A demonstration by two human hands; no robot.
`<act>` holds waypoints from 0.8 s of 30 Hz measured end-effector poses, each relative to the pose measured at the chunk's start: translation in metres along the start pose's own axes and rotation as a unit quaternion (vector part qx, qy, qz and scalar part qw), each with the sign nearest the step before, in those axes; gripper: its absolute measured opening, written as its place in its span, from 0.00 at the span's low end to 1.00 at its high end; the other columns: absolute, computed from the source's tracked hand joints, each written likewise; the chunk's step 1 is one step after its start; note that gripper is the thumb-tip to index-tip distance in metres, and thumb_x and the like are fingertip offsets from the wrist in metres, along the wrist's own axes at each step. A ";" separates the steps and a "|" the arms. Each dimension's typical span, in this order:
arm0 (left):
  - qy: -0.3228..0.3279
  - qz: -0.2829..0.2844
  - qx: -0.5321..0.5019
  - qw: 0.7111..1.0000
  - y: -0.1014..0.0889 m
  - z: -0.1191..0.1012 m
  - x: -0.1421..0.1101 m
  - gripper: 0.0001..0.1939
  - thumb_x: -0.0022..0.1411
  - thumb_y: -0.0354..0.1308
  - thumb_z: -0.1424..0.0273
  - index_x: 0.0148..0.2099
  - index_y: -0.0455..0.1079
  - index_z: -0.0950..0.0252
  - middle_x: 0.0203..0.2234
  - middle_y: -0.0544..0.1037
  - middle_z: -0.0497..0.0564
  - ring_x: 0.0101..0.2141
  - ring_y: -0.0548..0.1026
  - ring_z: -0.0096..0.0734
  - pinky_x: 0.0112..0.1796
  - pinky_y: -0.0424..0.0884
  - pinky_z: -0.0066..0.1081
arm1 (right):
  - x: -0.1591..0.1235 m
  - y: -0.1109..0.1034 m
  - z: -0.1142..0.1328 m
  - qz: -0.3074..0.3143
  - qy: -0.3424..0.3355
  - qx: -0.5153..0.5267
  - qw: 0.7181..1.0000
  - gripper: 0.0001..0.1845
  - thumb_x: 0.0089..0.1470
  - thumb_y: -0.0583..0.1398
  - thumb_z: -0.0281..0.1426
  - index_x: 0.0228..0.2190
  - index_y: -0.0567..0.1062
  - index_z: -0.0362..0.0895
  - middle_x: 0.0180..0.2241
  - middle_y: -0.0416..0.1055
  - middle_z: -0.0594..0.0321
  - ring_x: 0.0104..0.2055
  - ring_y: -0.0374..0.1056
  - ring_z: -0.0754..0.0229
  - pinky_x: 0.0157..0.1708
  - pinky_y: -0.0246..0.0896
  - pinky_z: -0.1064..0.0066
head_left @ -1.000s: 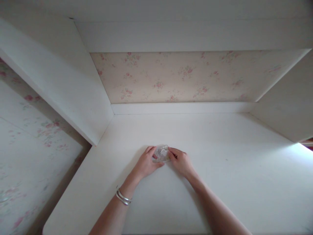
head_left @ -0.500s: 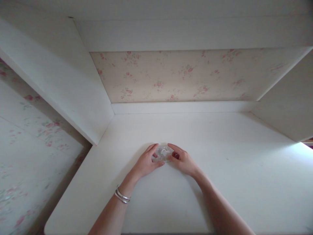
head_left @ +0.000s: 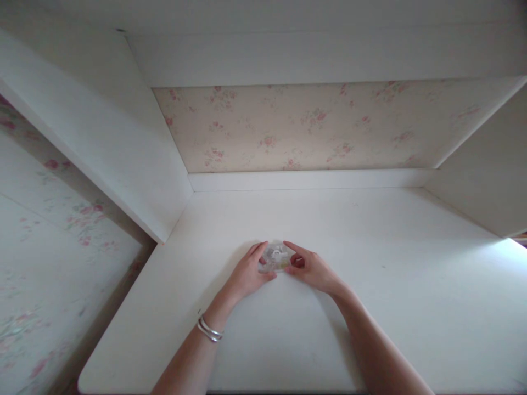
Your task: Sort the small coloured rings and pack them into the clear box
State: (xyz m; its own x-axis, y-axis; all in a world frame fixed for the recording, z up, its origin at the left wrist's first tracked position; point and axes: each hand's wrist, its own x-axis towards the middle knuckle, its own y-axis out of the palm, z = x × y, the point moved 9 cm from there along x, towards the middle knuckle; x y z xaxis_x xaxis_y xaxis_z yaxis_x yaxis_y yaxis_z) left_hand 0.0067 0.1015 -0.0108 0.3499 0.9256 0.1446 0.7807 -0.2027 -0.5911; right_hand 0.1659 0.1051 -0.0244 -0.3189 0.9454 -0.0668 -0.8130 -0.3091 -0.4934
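Observation:
On the white desk lies a small clear plastic case, with a whitish round part and a yellowish spot inside; its exact kind is too small to make out. Around its left side curls my left hand, fingers on the far edge and thumb along the near edge. My right hand grips the right side between an outstretched index finger at the far corner and the thumb at the near corner. The remaining right fingers are curled in. Parts of the case's sides are hidden by my fingers.
A low white ledge runs along the back of the desk under floral wallpaper. White side panels rise at left and right, with a white overhang above. The desk's rounded front-left corner shows.
My right hand has shifted from a fingertip pinch over the case's right part to a wider hold on its right edge, uncovering more of it. The left hand keeps its hold.

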 end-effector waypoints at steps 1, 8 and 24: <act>-0.003 -0.002 0.000 1.000 0.000 0.001 0.000 0.41 0.47 0.66 0.69 0.62 0.54 0.60 0.54 0.62 0.55 0.38 0.71 0.29 0.46 0.70 0.35 | 0.000 0.000 0.001 0.000 -0.003 -0.008 1.000 0.40 0.45 0.63 0.34 0.59 0.58 0.46 0.32 0.69 0.65 0.27 0.65 0.66 0.30 0.62 0.74; -0.056 0.004 -0.013 0.998 0.001 0.014 0.000 0.45 0.46 0.67 0.65 0.64 0.51 0.62 0.43 0.72 0.54 0.38 0.72 0.35 0.43 0.70 0.35 | 0.000 -0.002 0.002 -0.016 -0.003 -0.023 1.000 0.45 0.41 0.67 0.38 0.59 0.58 0.47 0.31 0.69 0.65 0.29 0.66 0.63 0.33 0.63 0.70; -0.073 -0.043 -0.187 0.979 -0.014 -0.006 -0.001 0.41 0.47 0.67 0.66 0.62 0.54 0.55 0.56 0.64 0.57 0.37 0.73 0.30 0.34 0.71 0.29 | -0.008 -0.007 0.015 -0.041 0.046 0.310 0.949 0.36 0.46 0.65 0.38 0.55 0.63 0.47 0.38 0.75 0.59 0.40 0.70 0.57 0.44 0.61 0.62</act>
State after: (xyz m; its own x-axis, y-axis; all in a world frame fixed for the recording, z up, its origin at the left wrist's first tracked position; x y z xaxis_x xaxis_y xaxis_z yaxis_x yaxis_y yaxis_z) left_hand -0.0009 0.1017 0.0021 0.2176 0.9747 0.0508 0.9489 -0.1991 -0.2450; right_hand 0.1668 0.0984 -0.0077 -0.2211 0.9653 -0.1389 -0.9727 -0.2079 0.1031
